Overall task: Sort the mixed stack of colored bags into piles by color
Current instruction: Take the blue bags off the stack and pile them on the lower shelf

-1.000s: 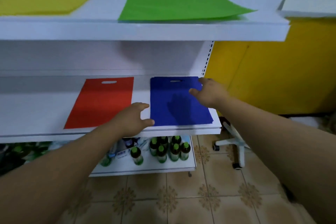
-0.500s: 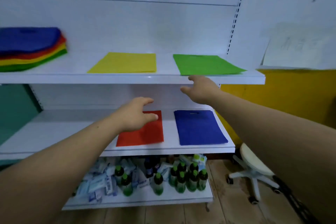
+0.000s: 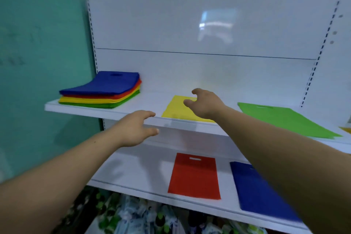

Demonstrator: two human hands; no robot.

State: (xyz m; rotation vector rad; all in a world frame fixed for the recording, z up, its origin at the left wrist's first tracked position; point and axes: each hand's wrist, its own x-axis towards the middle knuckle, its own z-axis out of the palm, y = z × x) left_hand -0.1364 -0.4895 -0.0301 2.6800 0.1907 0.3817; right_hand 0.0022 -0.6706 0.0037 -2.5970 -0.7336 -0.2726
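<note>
Change: both hands have been raised from the blue bag [image 3: 256, 186], which is left on the lower shelf [image 3: 133, 175]; the next bag is judged due.
Left hand [image 3: 133, 129]: empty, fingers loosely parted, before the upper shelf [image 3: 76, 109] lip.
Right hand [image 3: 205, 103]: empty, fingers loosely curled, over the yellow bag [image 3: 176, 110].
Mixed stack [image 3: 102, 89]: at the upper shelf's left end, blue on top.
Room: bare shelf is seen between stack and yellow bag.

Two arms in view, both bare, skin showing all the way from frame edge to fingertips. L hand [image 3: 133, 129]: broad back, shortish rounded fingers. R hand [image 3: 206, 105]: same build, knuckles smooth. L forearm [image 3: 62, 169] & R forearm [image 3: 281, 152] both plain, w/ nothing worn on them. Outlines slightly soft w/ blur, so finer detail can't be made out.
</note>
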